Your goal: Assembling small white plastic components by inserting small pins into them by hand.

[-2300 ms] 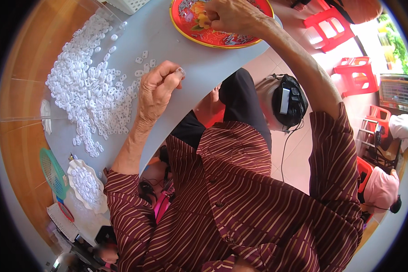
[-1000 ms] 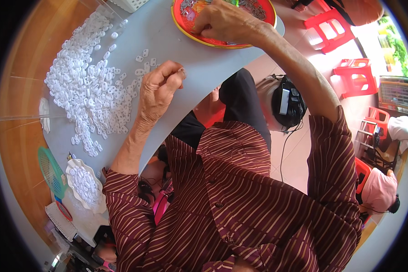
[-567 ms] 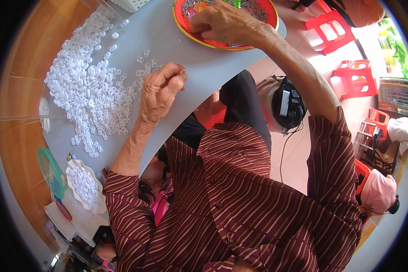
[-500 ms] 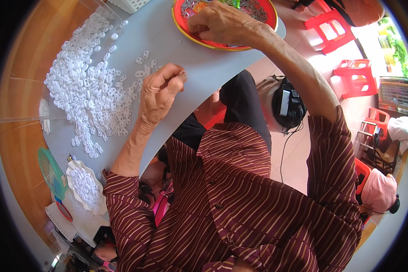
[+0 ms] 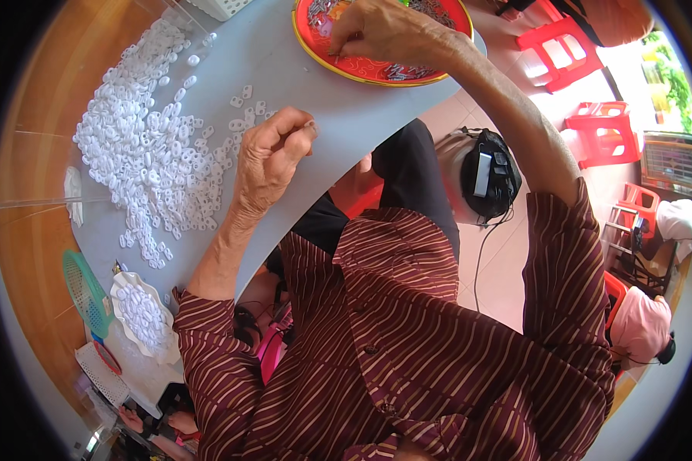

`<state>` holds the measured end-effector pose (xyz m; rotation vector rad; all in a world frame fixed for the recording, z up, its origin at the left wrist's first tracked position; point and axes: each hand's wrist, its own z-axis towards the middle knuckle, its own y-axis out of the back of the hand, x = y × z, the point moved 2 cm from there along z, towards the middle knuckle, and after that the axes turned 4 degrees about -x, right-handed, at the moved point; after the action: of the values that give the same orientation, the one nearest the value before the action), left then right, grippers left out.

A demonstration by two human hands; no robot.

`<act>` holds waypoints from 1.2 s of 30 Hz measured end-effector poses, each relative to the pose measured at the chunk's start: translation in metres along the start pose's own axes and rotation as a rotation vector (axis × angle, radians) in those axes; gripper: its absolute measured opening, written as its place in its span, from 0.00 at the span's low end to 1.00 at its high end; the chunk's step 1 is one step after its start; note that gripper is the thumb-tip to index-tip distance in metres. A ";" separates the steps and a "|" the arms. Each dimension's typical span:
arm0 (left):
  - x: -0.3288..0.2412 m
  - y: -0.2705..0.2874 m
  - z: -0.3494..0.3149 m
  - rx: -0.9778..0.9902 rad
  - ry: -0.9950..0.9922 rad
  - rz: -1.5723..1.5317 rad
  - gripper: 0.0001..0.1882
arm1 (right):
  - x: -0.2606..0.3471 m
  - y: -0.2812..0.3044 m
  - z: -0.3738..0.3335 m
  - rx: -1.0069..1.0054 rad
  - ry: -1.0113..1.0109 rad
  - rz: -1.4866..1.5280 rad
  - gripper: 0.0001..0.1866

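My left hand (image 5: 273,157) is held over the grey table (image 5: 284,81), its fingers curled and the thumb pressed against them. Whatever it pinches is too small to name. My right hand (image 5: 380,34) reaches into a round red tray (image 5: 369,67) with a yellow rim. Its thumb and forefinger come together just above the tray's bottom, and I cannot make out what is between them. Small grey metal pieces (image 5: 407,73) lie in the tray, partly hidden by that hand. Left of my left hand spreads a heap of small white plastic pieces with holes (image 5: 158,146).
A scalloped white dish (image 5: 142,311) full of white pieces stands at lower left, beside a green mesh basket (image 5: 86,292). A clear panel edge borders the heap. Red stools (image 5: 603,134) and a black bag (image 5: 490,180) are on the floor at right. Other people sit nearby.
My right hand has shifted slightly up and right in the tray, uncovering metal pieces near its front rim. My left hand has stayed in place. Another person's hand now shows at lower left.
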<state>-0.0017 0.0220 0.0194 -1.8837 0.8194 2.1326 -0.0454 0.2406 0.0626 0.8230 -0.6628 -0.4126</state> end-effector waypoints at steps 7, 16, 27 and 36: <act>0.001 0.001 0.000 -0.003 0.000 0.008 0.08 | 0.004 -0.014 0.002 0.214 -0.145 -0.262 0.05; 0.003 0.003 -0.002 0.004 0.021 -0.008 0.08 | 0.002 -0.022 0.005 0.114 -0.039 -0.338 0.05; 0.011 0.009 0.002 -0.068 0.095 -0.435 0.07 | 0.062 -0.035 -0.015 -0.328 -0.593 0.431 0.09; 0.013 0.015 -0.008 -0.166 0.047 -0.314 0.08 | 0.074 -0.081 -0.024 -0.393 -0.845 1.058 0.09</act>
<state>-0.0039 0.0024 0.0112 -1.9931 0.3328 2.0191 0.0181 0.1611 0.0152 -0.1887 -1.6144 0.1195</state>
